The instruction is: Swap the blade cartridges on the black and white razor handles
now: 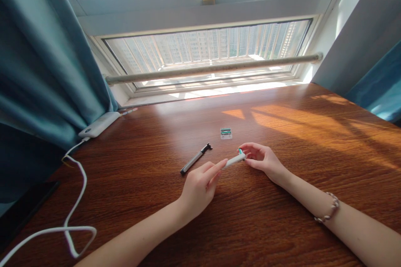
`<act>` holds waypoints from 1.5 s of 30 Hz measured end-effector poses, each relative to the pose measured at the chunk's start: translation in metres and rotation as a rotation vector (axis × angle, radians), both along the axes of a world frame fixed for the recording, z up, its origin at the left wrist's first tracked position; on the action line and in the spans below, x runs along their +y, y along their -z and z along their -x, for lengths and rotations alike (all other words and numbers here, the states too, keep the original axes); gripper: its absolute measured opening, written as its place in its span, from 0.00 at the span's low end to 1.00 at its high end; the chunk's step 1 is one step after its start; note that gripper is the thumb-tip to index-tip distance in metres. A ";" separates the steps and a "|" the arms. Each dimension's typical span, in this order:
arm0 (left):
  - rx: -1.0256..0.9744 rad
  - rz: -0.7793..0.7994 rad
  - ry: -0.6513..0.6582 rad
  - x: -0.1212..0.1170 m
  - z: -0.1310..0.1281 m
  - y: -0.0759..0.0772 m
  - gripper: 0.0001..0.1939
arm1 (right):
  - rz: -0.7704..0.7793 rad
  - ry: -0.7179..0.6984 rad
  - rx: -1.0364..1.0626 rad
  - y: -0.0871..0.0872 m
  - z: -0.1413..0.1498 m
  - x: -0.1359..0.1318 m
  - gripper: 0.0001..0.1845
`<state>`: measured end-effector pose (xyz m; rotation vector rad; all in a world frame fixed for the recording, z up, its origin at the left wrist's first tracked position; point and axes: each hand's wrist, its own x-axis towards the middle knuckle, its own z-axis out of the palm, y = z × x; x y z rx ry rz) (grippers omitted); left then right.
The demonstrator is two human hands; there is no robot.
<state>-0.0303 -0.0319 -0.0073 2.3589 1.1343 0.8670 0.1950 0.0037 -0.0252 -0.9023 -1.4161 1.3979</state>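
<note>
My left hand (200, 185) is closed around a slim white razor handle (233, 161), its index finger lying along the shaft. The handle's far end points right, towards my right hand (261, 158). There, my right fingertips and thumb pinch a small teal and white razor cartridge (240, 151) against the handle's head; whether the two are joined cannot be told. Beyond my left hand, a silver and black razor handle (196, 159) without a visible blade lies slanted on the table. A small clear case (226, 134) with teal cartridges in it sits farther back.
The brown wooden table (313, 208) reaches to a window with a horizontal rail (216, 68). On the left, a white power strip (100, 126) and its white cable (84, 183) lie near a blue curtain (53, 46). A dark flat object (28, 208) is at the left edge.
</note>
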 end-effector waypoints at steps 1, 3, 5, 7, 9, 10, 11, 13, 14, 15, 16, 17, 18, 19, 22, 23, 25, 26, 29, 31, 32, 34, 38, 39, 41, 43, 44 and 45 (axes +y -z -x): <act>0.019 0.006 -0.011 0.000 0.000 0.000 0.19 | 0.002 -0.007 -0.003 0.000 0.000 0.000 0.18; 0.058 0.024 -0.033 0.001 0.000 0.000 0.19 | 0.006 -0.020 -0.004 0.000 0.000 0.000 0.18; 0.085 0.037 -0.051 0.003 0.001 0.000 0.19 | 0.006 -0.029 -0.004 0.001 0.000 -0.001 0.18; 0.100 0.046 -0.067 0.005 0.002 0.000 0.19 | 0.002 -0.034 -0.003 0.002 0.000 -0.002 0.18; 0.106 0.053 -0.094 0.007 0.003 0.000 0.20 | 0.003 -0.047 -0.007 0.002 0.000 -0.002 0.18; 0.104 0.057 -0.110 0.008 0.003 0.000 0.20 | 0.006 -0.058 -0.008 0.002 0.001 -0.003 0.19; 0.099 0.061 -0.126 0.009 0.004 0.001 0.20 | 0.008 -0.068 -0.007 0.001 0.001 -0.003 0.19; 0.069 0.079 -0.154 0.011 0.004 0.000 0.19 | 0.011 -0.076 0.004 0.000 0.001 -0.003 0.19; 0.041 0.096 -0.167 0.012 0.004 0.000 0.18 | 0.011 -0.071 0.010 -0.001 0.001 -0.003 0.18; 0.001 0.118 -0.182 0.012 0.003 -0.001 0.17 | 0.013 -0.063 0.012 -0.002 0.001 -0.003 0.18; -0.051 0.144 -0.198 0.012 0.002 -0.002 0.17 | 0.014 -0.054 0.010 -0.002 0.001 -0.003 0.18; -0.111 0.176 -0.214 0.011 0.001 -0.003 0.16 | 0.015 -0.044 0.005 -0.003 0.001 -0.003 0.18; -0.179 0.219 -0.232 0.009 0.000 -0.005 0.15 | 0.013 -0.033 -0.006 -0.004 0.001 -0.004 0.18; -0.251 0.281 -0.245 0.008 -0.002 -0.007 0.13 | 0.005 -0.021 -0.022 -0.004 0.002 -0.005 0.18; -0.512 0.645 -0.218 0.000 -0.008 -0.012 0.10 | -0.083 0.022 -0.103 -0.007 0.006 -0.011 0.19; -0.610 0.805 -0.190 -0.002 -0.010 -0.013 0.11 | -0.125 0.026 -0.138 -0.009 0.009 -0.015 0.19; -0.782 1.071 -0.129 -0.006 -0.013 -0.011 0.13 | -0.205 0.012 -0.201 -0.012 0.013 -0.023 0.20; -0.847 1.160 -0.103 -0.008 -0.014 -0.010 0.13 | -0.235 -0.007 -0.226 -0.014 0.016 -0.027 0.20; -0.950 1.292 -0.054 -0.010 -0.017 -0.008 0.12 | -0.306 -0.060 -0.277 -0.019 0.021 -0.037 0.21; -0.963 1.337 -0.041 -0.011 -0.017 -0.008 0.12 | -0.338 -0.084 -0.292 -0.021 0.023 -0.041 0.21; -0.965 1.351 -0.039 -0.011 -0.017 -0.009 0.12 | -0.349 -0.091 -0.296 -0.021 0.023 -0.041 0.21; -0.971 1.363 -0.034 -0.012 -0.017 -0.011 0.12 | -0.361 -0.101 -0.303 -0.022 0.024 -0.042 0.21; -0.970 1.358 -0.028 -0.014 -0.018 -0.014 0.12 | -0.386 -0.097 -0.318 -0.022 0.024 -0.041 0.21; -0.959 1.356 -0.035 -0.014 -0.018 -0.014 0.12 | -0.393 -0.096 -0.325 -0.022 0.024 -0.041 0.21; -0.940 1.341 -0.057 -0.015 -0.018 -0.014 0.13 | -0.411 -0.100 -0.341 -0.022 0.024 -0.041 0.21; -0.931 1.313 -0.085 -0.015 -0.018 -0.013 0.13 | -0.446 -0.101 -0.374 -0.022 0.024 -0.042 0.22; -0.923 1.296 -0.099 -0.016 -0.018 -0.013 0.14 | -0.471 -0.098 -0.397 -0.022 0.025 -0.042 0.22; -0.912 1.280 -0.112 -0.016 -0.018 -0.013 0.14 | -0.501 -0.093 -0.423 -0.021 0.025 -0.043 0.23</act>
